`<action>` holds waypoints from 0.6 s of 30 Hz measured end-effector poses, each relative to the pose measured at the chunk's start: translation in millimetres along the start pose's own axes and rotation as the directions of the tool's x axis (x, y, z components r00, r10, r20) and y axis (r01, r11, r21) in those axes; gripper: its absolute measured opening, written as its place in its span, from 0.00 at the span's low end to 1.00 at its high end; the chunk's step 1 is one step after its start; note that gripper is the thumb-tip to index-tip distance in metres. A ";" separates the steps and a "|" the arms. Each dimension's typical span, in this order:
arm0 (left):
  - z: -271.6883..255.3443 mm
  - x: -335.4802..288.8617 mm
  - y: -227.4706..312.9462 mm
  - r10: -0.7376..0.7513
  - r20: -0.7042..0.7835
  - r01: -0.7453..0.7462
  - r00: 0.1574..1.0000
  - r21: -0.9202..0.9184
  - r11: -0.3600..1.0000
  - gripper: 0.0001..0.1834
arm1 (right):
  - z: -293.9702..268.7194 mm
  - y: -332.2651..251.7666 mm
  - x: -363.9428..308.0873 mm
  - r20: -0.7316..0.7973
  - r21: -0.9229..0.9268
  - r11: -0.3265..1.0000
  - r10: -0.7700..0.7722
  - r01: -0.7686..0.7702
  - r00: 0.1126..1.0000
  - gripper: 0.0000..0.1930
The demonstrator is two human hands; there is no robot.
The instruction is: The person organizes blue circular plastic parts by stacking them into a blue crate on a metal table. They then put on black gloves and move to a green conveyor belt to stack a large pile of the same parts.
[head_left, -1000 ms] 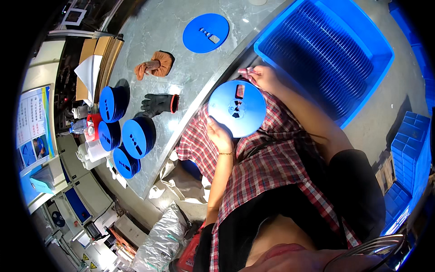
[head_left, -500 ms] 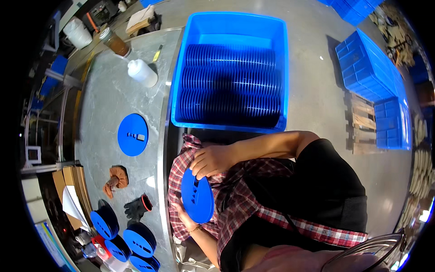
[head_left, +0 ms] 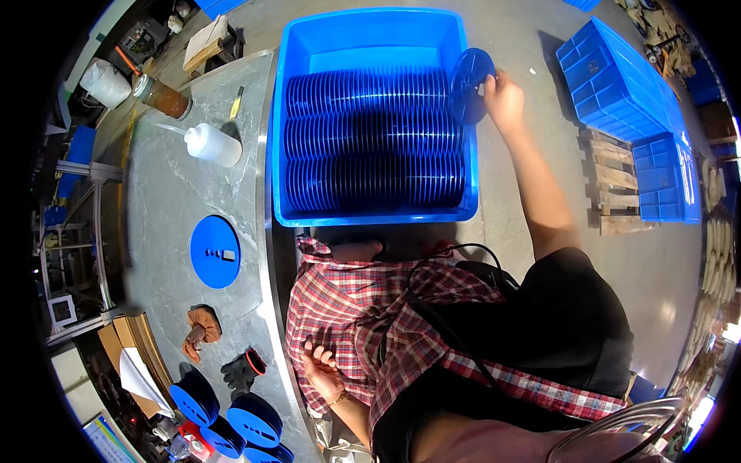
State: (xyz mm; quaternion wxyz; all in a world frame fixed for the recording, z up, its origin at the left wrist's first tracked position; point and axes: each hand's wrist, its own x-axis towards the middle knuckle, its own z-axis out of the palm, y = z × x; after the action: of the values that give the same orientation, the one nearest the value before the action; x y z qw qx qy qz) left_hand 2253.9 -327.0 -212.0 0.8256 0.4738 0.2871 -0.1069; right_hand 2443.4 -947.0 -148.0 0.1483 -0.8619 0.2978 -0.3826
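My right hand [head_left: 505, 100] grips a blue plastic disc [head_left: 468, 89] by its edge, near a cut-out. The disc is held upright at the right rim of a blue plastic tub [head_left: 363, 40]. Inside the tub, thin blue discs [head_left: 363, 137] stand on edge, packed in three rows. Loosely curled and holding nothing, my left hand [head_left: 324, 376] rests against the red plaid cloth [head_left: 340, 309] over my lap, its fingers slightly apart. Another blue disc [head_left: 215, 251] with small cut-outs lies flat on the grey table [head_left: 162, 270] to the left.
Stacked blue discs [head_left: 255, 420], a dark glove [head_left: 244, 371] and a brown glove [head_left: 202, 332] lie on the near table. A white squeeze bottle [head_left: 213, 145], a brown-filled jar [head_left: 162, 97] and a yellow cutter [head_left: 236, 103] stand farther back. Blue crates [head_left: 614, 81] rest by a pallet [head_left: 614, 179] at right.
My right hand has carried the disc from my lap up to the tub's right side. My left hand has let go of it and stays at the lap. The view has shifted slightly.
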 end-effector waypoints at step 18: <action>7.3 -4.7 -7.3 0.105 -0.120 -0.105 0.987 0.012 0.994 0.20 | 76.6 44.1 -9.6 0.142 -0.139 0.988 0.087 -0.067 0.986 0.20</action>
State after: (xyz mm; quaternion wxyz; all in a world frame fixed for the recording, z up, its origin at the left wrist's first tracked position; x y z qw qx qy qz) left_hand 2249.5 -337.4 -211.7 0.8099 0.4962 0.3107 -0.0353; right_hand 2478.0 -973.2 -225.6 0.1265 -0.8838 0.3439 -0.2908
